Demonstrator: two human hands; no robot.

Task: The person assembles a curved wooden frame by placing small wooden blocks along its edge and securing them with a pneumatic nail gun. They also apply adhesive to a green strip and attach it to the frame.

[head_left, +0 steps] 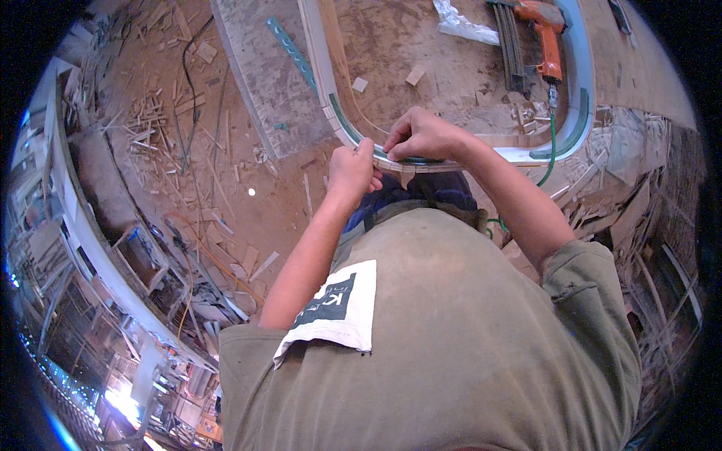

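A rounded wooden frame (496,155) with a pale upper edge lies across the bench before me. Dark green curved strips run along its near corners, one of them a green strip (342,119) at the near left corner. At that corner my left hand (351,171) is closed against the frame's outer side, thumb on top. What its fingers hold, if anything, is hidden. Just to the right, my right hand (426,136) reaches over the edge with thumb and fingertips drawn together at the strip. Whether something small is pinched there is too small to make out.
An orange pneumatic nail gun (551,54) with a green air hose (554,135) rests at the frame's right side. Beside it lie dark bundled strips (508,56) and crumpled white plastic (464,24). A perforated teal strip (291,54) is further left. Wood scraps (154,124) litter the floor.
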